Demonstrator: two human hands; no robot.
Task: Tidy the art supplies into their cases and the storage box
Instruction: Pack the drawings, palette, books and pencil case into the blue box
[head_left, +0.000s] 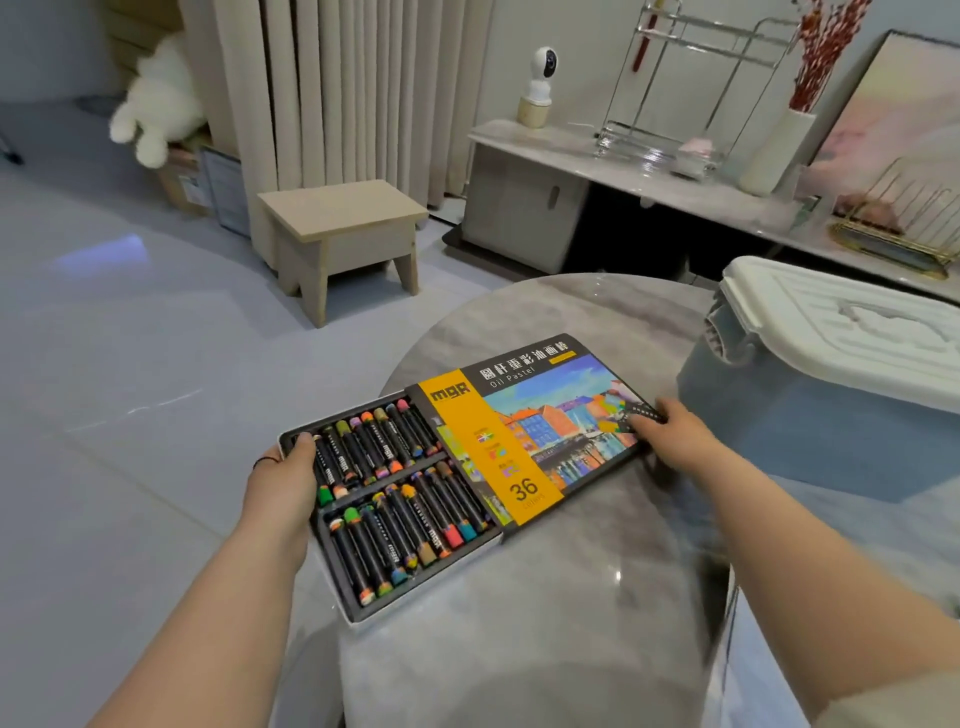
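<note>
1. Work surface: a round marble-patterned table (571, 597) occupies the lower centre of the view.

2. Pastel case: the oil pastel set lies flat on the table, with its long axis running from 8 o'clock to 2 o'clock.
   - The tray (415, 592) is partly drawn out of the printed sleeve (524, 431) toward 8 o'clock. Its outer end projects past the table rim.
   - Two rows of black-wrapped pastels (395, 499) are exposed in the tray. The remainder is covered by the sleeve.

3. Left hand (288, 478): grasps the exposed end of the tray at 9 o'clock. The thumb lies over the tray rim onto the pastels. The other fingers are hidden beneath. A dark band (267, 461) encircles the wrist.

4. Right hand (670, 434): grasps the far end of the sleeve at 3 o'clock, fingers curled over its edge.

5. Storage box (810, 415): blue, positioned on the table at 3 o'clock of the case, near the right hand but apart from it. Its white lid (852, 332) is seated on top.

6. Surroundings: a wooden stool (343, 234) stands on the floor at 11 o'clock. A low cabinet (519, 208) at 1 o'clock carries a small white camera (540, 78).
</note>
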